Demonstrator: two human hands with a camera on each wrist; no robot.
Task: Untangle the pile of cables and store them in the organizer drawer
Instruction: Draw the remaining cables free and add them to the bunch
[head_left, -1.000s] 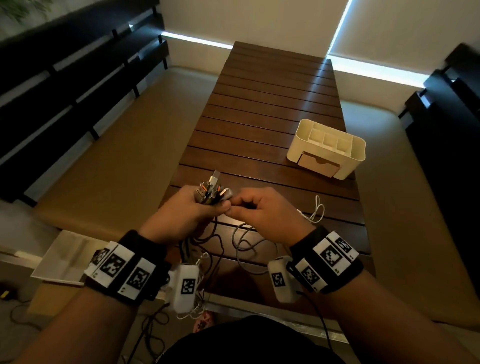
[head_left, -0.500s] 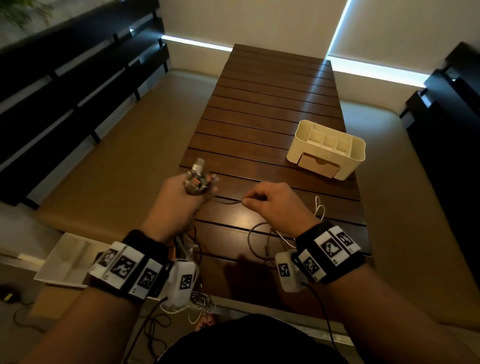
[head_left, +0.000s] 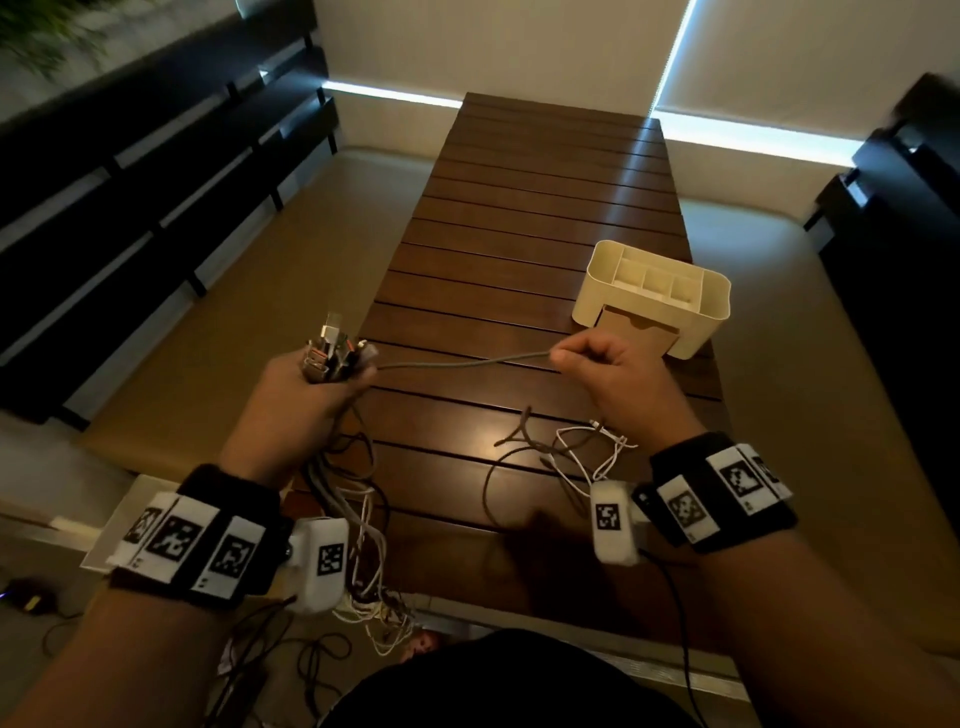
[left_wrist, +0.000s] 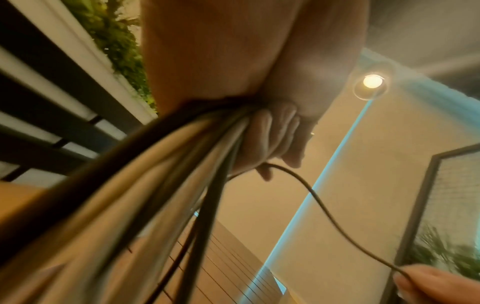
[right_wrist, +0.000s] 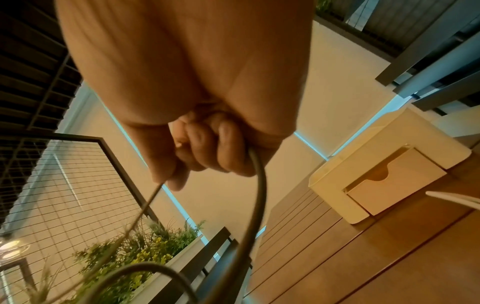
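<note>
Organizer (head_left: 696, 317) on slatted table (head_left: 519, 249), loose cables (head_left: 576, 447) near right hand (head_left: 613, 374)

A bundle of cables (head_left: 332, 358), grey, white and dark, stands with its plug ends upward at the table's (head_left: 519, 249) left edge, its strands trailing down past the near edge. One thin grey cable (head_left: 462, 362) stretches rightward from the bundle, almost level above the table. Loose white and dark cables (head_left: 571, 447) lie tangled on the table. The cream organizer (head_left: 711, 322) sits farther right, its drawer (head_left: 636, 335) closed.
</note>
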